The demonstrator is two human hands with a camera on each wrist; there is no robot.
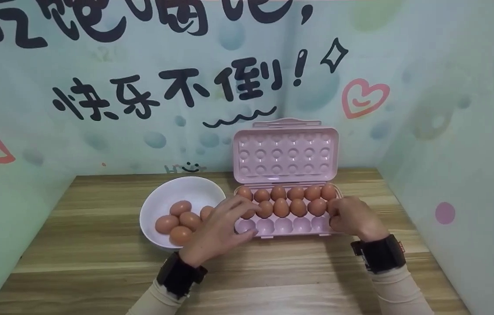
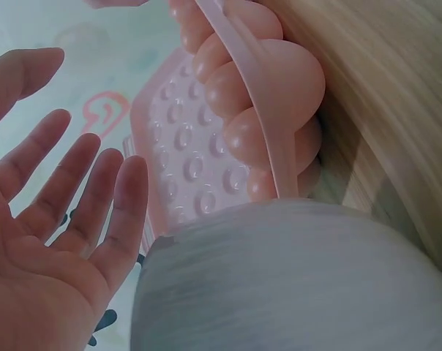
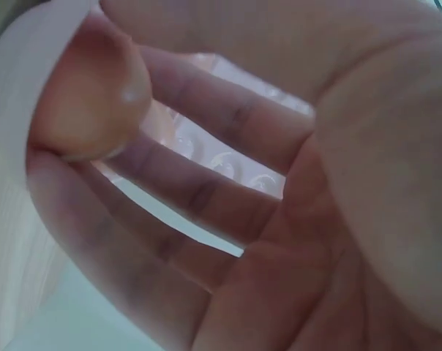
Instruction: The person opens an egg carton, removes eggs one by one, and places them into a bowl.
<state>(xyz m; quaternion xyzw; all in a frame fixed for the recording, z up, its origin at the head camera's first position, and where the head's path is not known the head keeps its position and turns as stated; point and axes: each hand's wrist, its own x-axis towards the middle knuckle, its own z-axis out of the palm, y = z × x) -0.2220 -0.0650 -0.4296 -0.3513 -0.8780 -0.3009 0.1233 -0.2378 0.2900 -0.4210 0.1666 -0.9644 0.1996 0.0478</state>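
The pink egg box stands with its lid raised. Brown eggs fill its back row and the visible part of its middle row; the visible front cups hold none. At the box's right end, my right hand has its fingers curled. In the right wrist view its thumb and fingers are around an egg, close to the box rim. My left hand hovers at the box's left end, fingers spread and loosely bent, near the end egg. Its palm shows nothing held.
A white bowl with several brown eggs stands left of the box, partly behind my left hand. Both stand on the wood-grain table. A printed backdrop rises behind, and a pale wall flanks the right side.
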